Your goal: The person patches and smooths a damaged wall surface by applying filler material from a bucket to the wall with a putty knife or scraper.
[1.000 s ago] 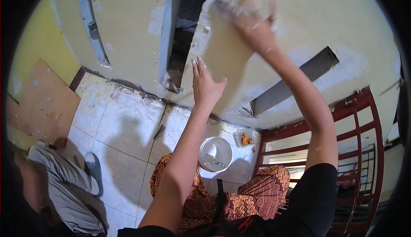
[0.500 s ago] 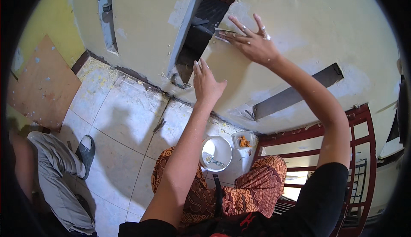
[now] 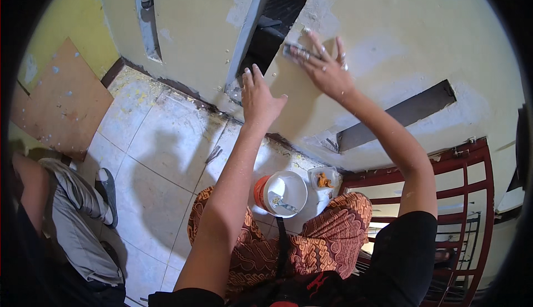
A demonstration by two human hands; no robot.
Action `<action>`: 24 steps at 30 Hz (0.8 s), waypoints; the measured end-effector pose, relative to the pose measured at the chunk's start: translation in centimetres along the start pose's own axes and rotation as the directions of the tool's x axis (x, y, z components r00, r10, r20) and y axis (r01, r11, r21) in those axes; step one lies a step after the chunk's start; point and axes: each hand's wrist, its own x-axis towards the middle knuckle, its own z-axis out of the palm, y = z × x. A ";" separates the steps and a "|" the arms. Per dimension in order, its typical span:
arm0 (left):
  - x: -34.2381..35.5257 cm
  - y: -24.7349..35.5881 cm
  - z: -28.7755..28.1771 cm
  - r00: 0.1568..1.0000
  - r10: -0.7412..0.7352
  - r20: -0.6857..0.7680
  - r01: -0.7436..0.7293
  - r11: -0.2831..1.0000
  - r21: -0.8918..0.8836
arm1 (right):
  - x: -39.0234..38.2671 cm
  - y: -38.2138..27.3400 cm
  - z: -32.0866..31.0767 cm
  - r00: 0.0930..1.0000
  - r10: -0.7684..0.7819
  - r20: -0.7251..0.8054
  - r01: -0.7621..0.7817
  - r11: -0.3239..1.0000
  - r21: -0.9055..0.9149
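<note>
- The right hand [image 3: 330,75], with its flat tool [image 3: 289,50], had come down the wall [image 3: 400,24] along the right edge of the dark slot [image 3: 270,39].
- The left hand [image 3: 261,100] had shifted across the slot's lower end, covering part of it in this view.
- The bucket's [image 3: 261,192] orange side had come into view beside the left forearm [image 3: 227,207].
- A co-worker's slippered foot [image 3: 105,193] had moved slightly leftward over the tiles [image 3: 150,176].

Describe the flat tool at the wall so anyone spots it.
Start at the pale wall and find the long dark gap near the picture's top centre. Beside the gap's right edge, the greyish flat tool pokes out from under the right hand. Unlike the second tool in the white bucket, this one is in a hand.
</note>
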 end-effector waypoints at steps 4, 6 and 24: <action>-0.2 -0.6 -1.5 1.000 0.001 0.018 -0.002 0.999 0.038 | -4.5 -3.7 2.3 0.993 0.069 0.101 -0.091 0.968 0.235; -0.4 -0.7 -1.8 0.999 0.016 0.033 -0.018 0.997 0.077 | -7.6 -6.8 2.2 0.980 0.107 0.170 -0.165 0.910 0.379; -0.1 -0.2 2.5 0.774 0.185 0.606 0.171 0.860 -0.481 | -20.1 -7.6 1.9 0.643 0.248 0.725 0.077 -0.962 0.261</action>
